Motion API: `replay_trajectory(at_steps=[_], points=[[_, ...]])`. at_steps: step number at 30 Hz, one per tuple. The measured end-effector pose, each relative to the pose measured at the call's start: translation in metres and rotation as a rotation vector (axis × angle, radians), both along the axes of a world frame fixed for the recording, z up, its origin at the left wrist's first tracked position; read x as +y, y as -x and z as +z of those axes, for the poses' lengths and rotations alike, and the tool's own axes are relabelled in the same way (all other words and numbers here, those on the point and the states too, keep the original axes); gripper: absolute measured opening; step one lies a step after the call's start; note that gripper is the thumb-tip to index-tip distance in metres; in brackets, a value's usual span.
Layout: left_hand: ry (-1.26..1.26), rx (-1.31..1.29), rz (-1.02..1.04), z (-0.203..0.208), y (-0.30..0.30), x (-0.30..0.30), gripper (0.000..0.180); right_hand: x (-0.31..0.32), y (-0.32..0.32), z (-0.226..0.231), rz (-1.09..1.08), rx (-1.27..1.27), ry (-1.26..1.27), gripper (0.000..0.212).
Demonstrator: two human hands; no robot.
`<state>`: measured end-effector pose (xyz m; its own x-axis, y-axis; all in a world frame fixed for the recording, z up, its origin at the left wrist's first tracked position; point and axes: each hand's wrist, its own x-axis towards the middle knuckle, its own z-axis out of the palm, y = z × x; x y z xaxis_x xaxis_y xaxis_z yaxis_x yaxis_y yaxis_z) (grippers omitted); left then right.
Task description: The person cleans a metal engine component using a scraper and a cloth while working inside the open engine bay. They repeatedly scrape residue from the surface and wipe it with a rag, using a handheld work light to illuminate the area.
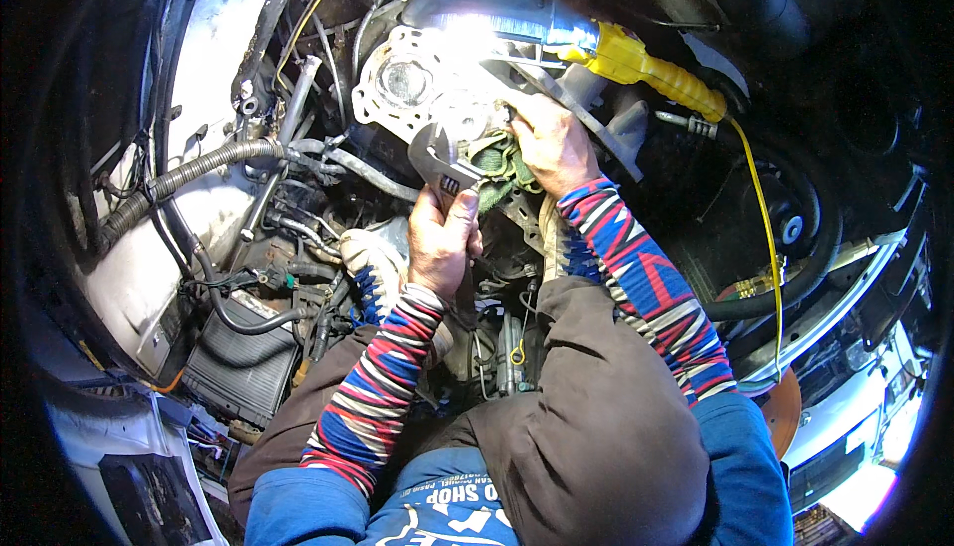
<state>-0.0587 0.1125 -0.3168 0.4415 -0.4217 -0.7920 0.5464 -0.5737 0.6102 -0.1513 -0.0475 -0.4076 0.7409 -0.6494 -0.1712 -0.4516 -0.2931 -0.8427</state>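
Observation:
My left hand (440, 246) is closed around an adjustable wrench (433, 160), its jaw end pointing up beside the engine block (374, 99). An exposed cylinder bore (405, 81) shows in the block's bright metal face. To the right, my right hand (558, 152) has its fingers curled in at the block's lower right edge. What those fingertips grip is lost in the glare. A crumpled green cloth (495, 163) lies between my two hands, just under the block face.
A lit work lamp with a yellow handle (661, 81) lies across the block's top; its yellow cord (763, 218) hangs down at right. Ribbed conduit (214, 166) and hoses run at left, above a finned radiator (238, 362). My shoes (378, 263) rest among the engine-bay parts.

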Motion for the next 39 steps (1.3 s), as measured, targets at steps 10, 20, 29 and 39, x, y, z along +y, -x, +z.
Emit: replay_trajectory(at_steps=[10, 20, 29, 39], points=[[0.033, 0.222, 0.061, -0.013, 0.022, -0.019, 0.019, -0.010, 0.015, 0.047, -0.188, 0.133, -0.291, 0.026], [-0.104, 0.056, 0.108, -0.027, 0.052, -0.045, 0.018, -0.019, 0.002, 0.025, -0.103, 0.118, -0.606, 0.035], [-0.034, 0.111, 0.174, -0.026, 0.057, -0.053, 0.029, -0.017, -0.004, 0.038, -0.135, 0.091, -0.432, 0.031], [0.003, 0.183, 0.313, -0.024, 0.061, -0.060, 0.028, -0.024, -0.011, 0.031, -0.117, 0.124, -0.510, 0.037]])
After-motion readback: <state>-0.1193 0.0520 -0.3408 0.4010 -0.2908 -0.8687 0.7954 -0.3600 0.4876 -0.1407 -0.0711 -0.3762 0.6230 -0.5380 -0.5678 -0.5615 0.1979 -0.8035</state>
